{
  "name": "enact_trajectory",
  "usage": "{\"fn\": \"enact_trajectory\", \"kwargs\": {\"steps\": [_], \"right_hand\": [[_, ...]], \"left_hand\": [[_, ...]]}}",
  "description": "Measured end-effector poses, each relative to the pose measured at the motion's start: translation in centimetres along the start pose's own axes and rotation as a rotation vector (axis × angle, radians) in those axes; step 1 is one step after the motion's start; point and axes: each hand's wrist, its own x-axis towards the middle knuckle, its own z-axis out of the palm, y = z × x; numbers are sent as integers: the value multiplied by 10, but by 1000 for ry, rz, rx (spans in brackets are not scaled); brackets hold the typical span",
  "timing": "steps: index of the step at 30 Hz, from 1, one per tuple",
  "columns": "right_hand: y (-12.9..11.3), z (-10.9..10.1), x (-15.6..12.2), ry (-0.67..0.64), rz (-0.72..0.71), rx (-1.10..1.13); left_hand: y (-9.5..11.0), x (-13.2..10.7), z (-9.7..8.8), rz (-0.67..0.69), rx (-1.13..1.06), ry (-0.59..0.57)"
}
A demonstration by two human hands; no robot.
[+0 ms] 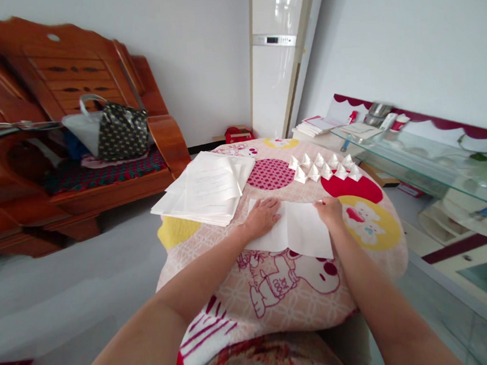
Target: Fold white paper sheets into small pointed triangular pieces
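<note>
A sheet of white paper [307,231] with a crease down its middle lies on the cloth-covered table [289,309]. My left hand [264,219] rests flat on the sheet's left half, fingers stretched out. At the far right corner my right hand [329,212] pinches the paper's edge between thumb and fingers. Beyond the right hand stand several small folded paper pieces [325,167] in two rows, with pointed tips. To the left of the left hand lies a stack of white paper [204,189], its top sheets fanned and faintly printed.
A wooden bench [83,54] at the left holds a patterned bag [123,130]. Behind the table rises a tall white air conditioner [274,77]. A glass-topped stand [437,154] with papers and small items runs along the right, close to the table's edge.
</note>
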Motion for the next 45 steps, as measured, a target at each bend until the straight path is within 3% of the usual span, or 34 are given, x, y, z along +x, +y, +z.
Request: {"fn": "enact_trajectory", "kwargs": {"steps": [5, 11, 26, 32, 45], "right_hand": [[-10, 1, -14, 18, 23, -215], [-15, -3, -21, -28, 38, -269], [0, -4, -16, 5, -10, -202], [13, -8, -29, 15, -44, -98], [12, -7, -37, 58, -23, -120]], "left_hand": [[-2, -3, 5, -3, 9, 27], [-1, -3, 4, 0, 19, 28], [3, -4, -1, -42, 6, -37], [6, -3, -2, -70, 42, -51], [3, -3, 0, -61, 30, -47]]}}
